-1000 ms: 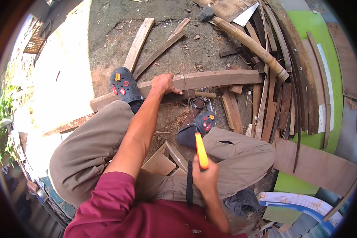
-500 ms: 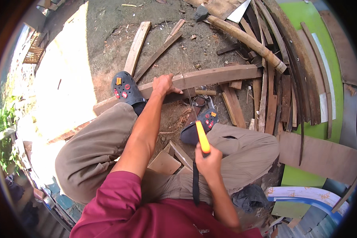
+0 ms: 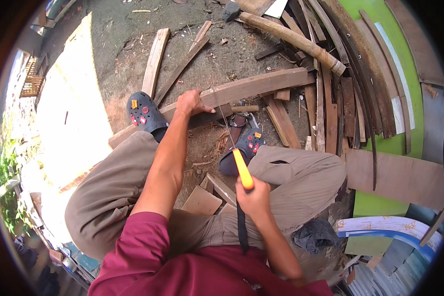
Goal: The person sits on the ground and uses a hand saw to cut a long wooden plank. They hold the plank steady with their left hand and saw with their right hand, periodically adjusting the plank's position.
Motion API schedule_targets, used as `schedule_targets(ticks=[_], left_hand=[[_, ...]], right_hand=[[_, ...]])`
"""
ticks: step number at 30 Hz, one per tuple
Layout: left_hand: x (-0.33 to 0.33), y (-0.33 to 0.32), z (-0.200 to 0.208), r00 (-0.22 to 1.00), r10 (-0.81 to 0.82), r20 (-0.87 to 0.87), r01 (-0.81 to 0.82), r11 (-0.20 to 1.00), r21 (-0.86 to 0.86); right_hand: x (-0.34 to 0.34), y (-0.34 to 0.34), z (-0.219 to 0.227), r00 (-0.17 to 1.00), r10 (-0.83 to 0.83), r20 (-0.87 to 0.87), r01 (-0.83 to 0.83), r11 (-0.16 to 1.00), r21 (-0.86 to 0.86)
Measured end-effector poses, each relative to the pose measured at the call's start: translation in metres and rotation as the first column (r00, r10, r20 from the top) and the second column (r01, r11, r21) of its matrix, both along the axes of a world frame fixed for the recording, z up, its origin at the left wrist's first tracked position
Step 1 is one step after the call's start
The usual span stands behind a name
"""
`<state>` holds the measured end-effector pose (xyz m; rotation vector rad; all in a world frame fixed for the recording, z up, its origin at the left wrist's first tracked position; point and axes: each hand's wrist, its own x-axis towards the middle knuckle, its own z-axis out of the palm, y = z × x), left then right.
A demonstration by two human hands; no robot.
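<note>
A long squared wooden beam (image 3: pixel 261 86) lies slantwise in front of me, raised at its right end. My left hand (image 3: pixel 189 103) is closed over the beam, with the thumb along its near side. In my right hand (image 3: pixel 254 198) is the yellow and black handle of a handsaw (image 3: pixel 242 169). The saw's thin blade, seen almost edge-on, runs away from me and crosses the beam just right of my left hand. How deep the blade sits in the wood I cannot tell. My left clog (image 3: pixel 145 112) is against the beam; my right clog (image 3: pixel 245 147) is nearer me.
A hammer-like tool with a thick wooden handle (image 3: pixel 291 39) lies beyond the beam. Piled planks and strips (image 3: pixel 336 118) are on the right, beside green sheeting (image 3: pixel 419 143). Two narrow boards (image 3: pixel 155 61) lie at far left. Offcuts (image 3: pixel 202 201) are between my legs.
The whole view has shifted a little, so the scene sits further left and higher. Relative to the beam, the saw handle has come slightly toward me. My left hand keeps its place on the beam.
</note>
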<state>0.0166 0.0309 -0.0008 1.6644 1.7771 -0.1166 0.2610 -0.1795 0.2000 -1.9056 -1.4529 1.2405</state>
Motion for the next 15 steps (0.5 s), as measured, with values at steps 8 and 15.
schedule_targets(ticks=[8,15], left_hand=[[0.036,-0.001,0.006,0.995,-0.004,-0.102,0.009,0.999,0.048],[0.006,0.001,0.01,0.999,0.046,-0.021,-0.046,0.999,-0.022]], right_hand=[[-0.026,0.102,-0.102,0.998,-0.059,0.002,0.059,0.992,0.113],[-0.014,0.051,-0.014,0.998,0.031,0.05,-0.03,1.0,-0.008]])
